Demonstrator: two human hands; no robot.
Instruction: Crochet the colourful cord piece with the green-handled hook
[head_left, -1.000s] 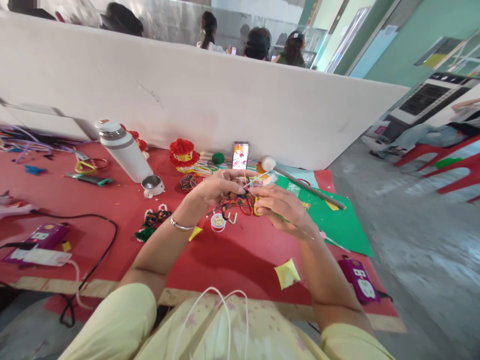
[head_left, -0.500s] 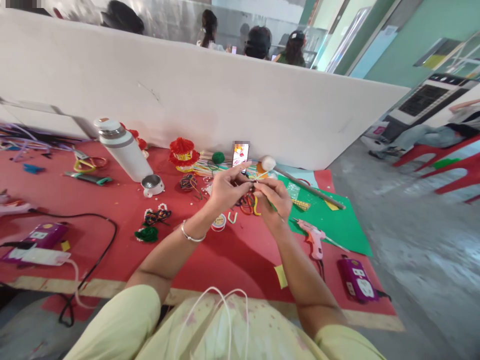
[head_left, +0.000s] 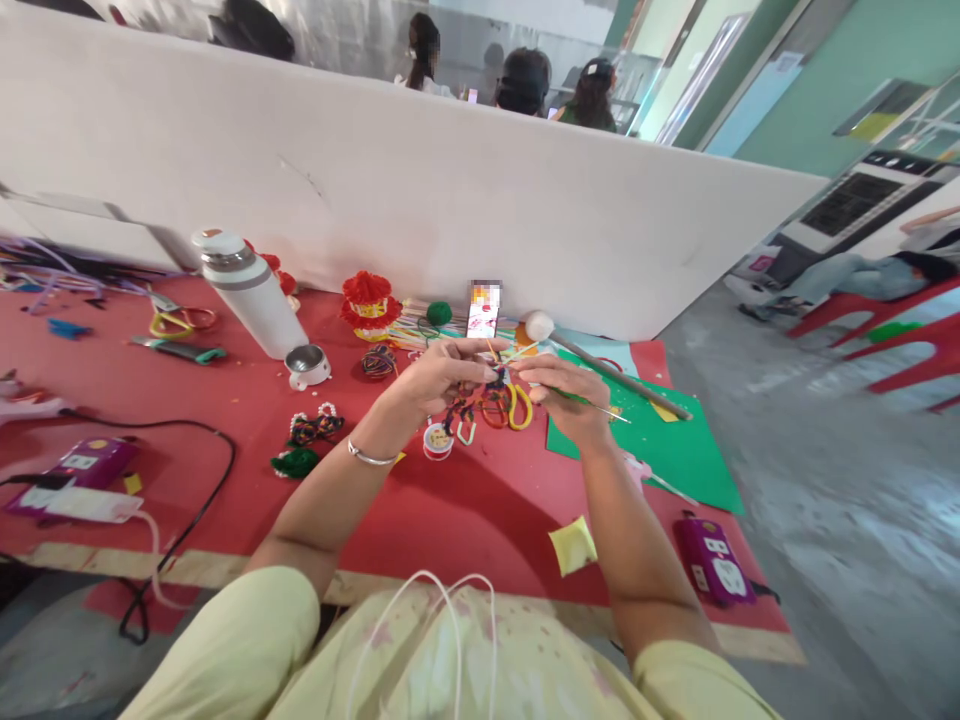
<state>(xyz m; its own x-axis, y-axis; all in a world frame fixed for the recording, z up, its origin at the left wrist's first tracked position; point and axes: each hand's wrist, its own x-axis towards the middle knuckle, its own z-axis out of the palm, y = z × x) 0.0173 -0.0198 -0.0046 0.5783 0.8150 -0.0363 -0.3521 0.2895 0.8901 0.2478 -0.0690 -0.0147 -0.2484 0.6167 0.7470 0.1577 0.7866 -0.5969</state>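
Observation:
Over the middle of the red table, my left hand [head_left: 446, 375] pinches a small dark multicoloured yarn piece [head_left: 496, 378], and part of it dangles below the fingers. Close on its right, my right hand [head_left: 574, 392] is closed around a thin crochet hook [head_left: 592, 402] that points out to the lower right. The fingertips of both hands are near the yarn piece. Below them lie yellow-handled scissors [head_left: 519, 408] and a white-and-red spool [head_left: 438, 441]. A phone [head_left: 484, 310] leans upright behind the hands.
A white thermos [head_left: 251, 300] and metal cup [head_left: 307, 365] stand left, near a multicoloured yarn ball [head_left: 378, 361]. Right are green sheet [head_left: 697, 450], a pink glue gun [head_left: 637, 468] partly behind my forearm, and a purple power strip [head_left: 716, 560]. A white partition [head_left: 450, 190] rises behind.
My hands have moved slightly apart, my right hand going right. More of the yarn piece and the hook now show. The yellow packet near my right forearm is more exposed.

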